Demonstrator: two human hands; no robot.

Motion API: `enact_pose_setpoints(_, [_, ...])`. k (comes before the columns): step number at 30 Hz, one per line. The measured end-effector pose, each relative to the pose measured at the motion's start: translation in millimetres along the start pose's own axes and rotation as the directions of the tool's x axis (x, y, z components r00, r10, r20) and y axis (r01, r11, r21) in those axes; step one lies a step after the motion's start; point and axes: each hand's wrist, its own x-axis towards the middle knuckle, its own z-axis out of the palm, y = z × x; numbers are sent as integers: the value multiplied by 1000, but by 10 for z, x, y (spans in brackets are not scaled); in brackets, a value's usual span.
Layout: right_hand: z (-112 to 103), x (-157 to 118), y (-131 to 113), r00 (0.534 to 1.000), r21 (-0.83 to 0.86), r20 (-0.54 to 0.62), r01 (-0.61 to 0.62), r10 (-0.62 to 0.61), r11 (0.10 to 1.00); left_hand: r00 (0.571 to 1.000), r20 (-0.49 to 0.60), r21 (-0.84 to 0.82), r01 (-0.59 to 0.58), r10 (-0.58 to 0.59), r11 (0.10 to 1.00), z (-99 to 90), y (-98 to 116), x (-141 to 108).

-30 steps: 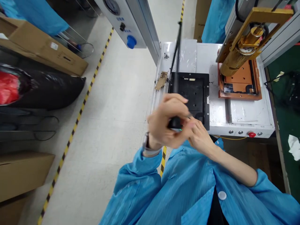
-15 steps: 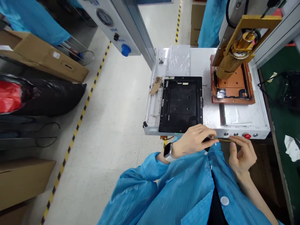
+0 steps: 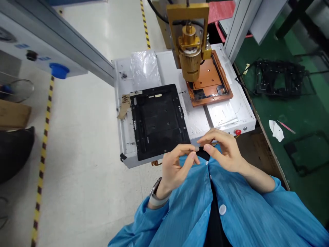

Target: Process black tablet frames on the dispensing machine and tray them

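Observation:
My left hand, with a watch on its wrist, is raised in front of my blue jacket, thumb and forefinger pinched close together. A small greyish spot shows at its fingertips; I cannot make out what it is. Close to these fingertips, my right hand curves inward, its thumb apart from its fingers and nothing visible between them. Just beyond my left hand, a black rectangular frame fixture lies on the white machine table. An orange-brown fixture sits under the brass press head.
A clear plastic sheet and a brown scrap with dark specks lie near the table's left side. A red button is on its front edge. On the green bench are white paper and black frames.
My view has turned to the right. My hands have come closer together, and the thin yellowish strip that stretched between them no longer shows there.

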Motion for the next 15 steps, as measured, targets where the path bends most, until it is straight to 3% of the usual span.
enact_pose_setpoints(8, [-71, -12, 41, 1000, -32, 24, -12, 13, 999, 989, 24, 345, -146, 147, 927, 96, -63, 48])
enact_pose_setpoints(15, [-72, -139, 167, 997, -37, 13, -78, 79, 996, 989, 40, 398, -144, 140, 906, 145, -119, 70])
